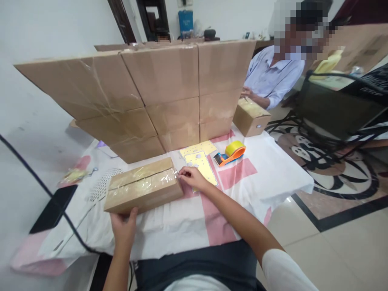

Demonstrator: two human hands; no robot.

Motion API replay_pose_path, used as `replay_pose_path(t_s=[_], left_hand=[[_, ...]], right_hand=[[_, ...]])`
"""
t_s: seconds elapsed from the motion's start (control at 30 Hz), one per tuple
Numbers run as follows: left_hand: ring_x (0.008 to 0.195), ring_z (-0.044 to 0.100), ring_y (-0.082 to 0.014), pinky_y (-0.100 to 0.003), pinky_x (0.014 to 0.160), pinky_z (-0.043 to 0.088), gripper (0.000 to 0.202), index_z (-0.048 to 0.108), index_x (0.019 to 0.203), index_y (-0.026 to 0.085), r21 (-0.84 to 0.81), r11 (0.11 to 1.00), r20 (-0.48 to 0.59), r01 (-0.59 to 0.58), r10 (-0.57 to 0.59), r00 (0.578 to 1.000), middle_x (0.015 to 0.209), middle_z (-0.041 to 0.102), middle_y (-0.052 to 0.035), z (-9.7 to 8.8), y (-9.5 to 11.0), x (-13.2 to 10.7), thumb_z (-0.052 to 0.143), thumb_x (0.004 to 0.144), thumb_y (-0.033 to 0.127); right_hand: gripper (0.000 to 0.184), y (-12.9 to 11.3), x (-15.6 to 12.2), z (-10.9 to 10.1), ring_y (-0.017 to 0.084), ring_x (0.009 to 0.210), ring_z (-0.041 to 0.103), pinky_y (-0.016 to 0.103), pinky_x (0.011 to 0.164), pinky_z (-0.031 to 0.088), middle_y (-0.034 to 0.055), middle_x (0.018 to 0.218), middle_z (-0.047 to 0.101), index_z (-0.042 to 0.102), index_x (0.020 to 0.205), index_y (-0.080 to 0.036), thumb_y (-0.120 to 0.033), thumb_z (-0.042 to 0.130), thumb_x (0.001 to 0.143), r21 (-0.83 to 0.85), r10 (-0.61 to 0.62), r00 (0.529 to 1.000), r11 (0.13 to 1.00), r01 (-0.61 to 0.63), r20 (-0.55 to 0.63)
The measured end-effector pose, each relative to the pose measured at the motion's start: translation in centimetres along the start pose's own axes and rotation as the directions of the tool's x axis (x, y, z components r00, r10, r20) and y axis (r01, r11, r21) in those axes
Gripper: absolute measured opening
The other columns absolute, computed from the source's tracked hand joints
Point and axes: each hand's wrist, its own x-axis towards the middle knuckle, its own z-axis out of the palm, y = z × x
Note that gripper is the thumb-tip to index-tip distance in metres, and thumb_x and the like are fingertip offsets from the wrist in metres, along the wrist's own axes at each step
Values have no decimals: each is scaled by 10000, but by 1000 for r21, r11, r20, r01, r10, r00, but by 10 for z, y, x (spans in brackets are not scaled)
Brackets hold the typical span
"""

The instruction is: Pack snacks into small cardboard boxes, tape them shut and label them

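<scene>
Head view. Grips the near long edge of the box [142, 186] with the left hand [123, 228], thumb on top, fingers tucked under and out of sight. Pinches the clear tape [151, 182] at the box's right end with the right hand [190, 177], fingertips closed together; hard to tell whether the tape end is lifted or flat. Finds the box lying flat near the front of the counter [273, 180], just in front of the cartons [157, 89].

Hides most of the room behind those cartons, stacked as a wall and taped over. Cuts off both forearms and a dark lap at the bottom edge. Blurs a yellowish wrapper [72, 175] at the left beyond naming. Loses part of a white mesh [101, 184] under the box.

Covers the counter with a white cloth with pink patches. Holds, right of the box, a yellow sheet [201, 161] with small holes and an orange dispenser [232, 153] with a yellow roll. Runs a black cable [30, 169] across the left side. Seats a second person [273, 79] at the far right corner, one hand on a second box [251, 117]. Shows beyond them a black chair [333, 109] on a pale tiled floor [348, 242] with a dark inlaid pattern.

Bears a small white mark on the second box, too small to read.
</scene>
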Motion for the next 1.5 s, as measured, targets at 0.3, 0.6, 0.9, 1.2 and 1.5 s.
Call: replay_pose_path(t_s=[0.3,0.6,0.9,1.2,1.5], left_hand=[[1318,578,-339,-549,1200,401,802,493,1348,169,-26,1000,-13,9,-9,1000,1315,611,-160,4,7,-1,828,680,459],[1327,578,-330,-541,1210,395,818,497,1353,170,-45,998,-23,38,-39,999,1329,608,-153,2,1,1,846,670,453],[1393,531,-363,-580,1235,350,894,480,1409,168,-57,998,-19,24,-25,999,1363,613,-163,4,14,1,866,643,420],[1445,490,-358,-558,1259,330,959,437,1469,209,-99,995,15,31,-30,999,1439,582,-151,4,13,3,870,641,425],[1443,501,-344,-527,1279,311,914,474,1452,224,-135,991,26,13,-9,1000,1435,599,-126,7,16,5,863,647,413]], right_hand=[[257,-4,-8,11,139,688,611,268,674,461,38,787,743,803,948,-151,-351,735,803,125,78,993,990,-68,-84],[309,6,-7,23,161,670,645,309,685,520,51,766,766,838,903,-176,-431,819,729,316,190,974,938,-143,-121],[264,5,-4,26,124,568,587,261,593,460,5,641,708,814,868,-168,-371,829,699,358,239,959,918,-171,-153],[391,5,-4,27,107,505,547,254,551,415,-16,564,653,749,736,-157,-516,872,640,432,263,963,876,-215,-54],[295,0,-3,23,107,481,469,245,468,333,-23,531,602,779,765,-184,-458,851,683,412,294,943,887,-209,-154]])
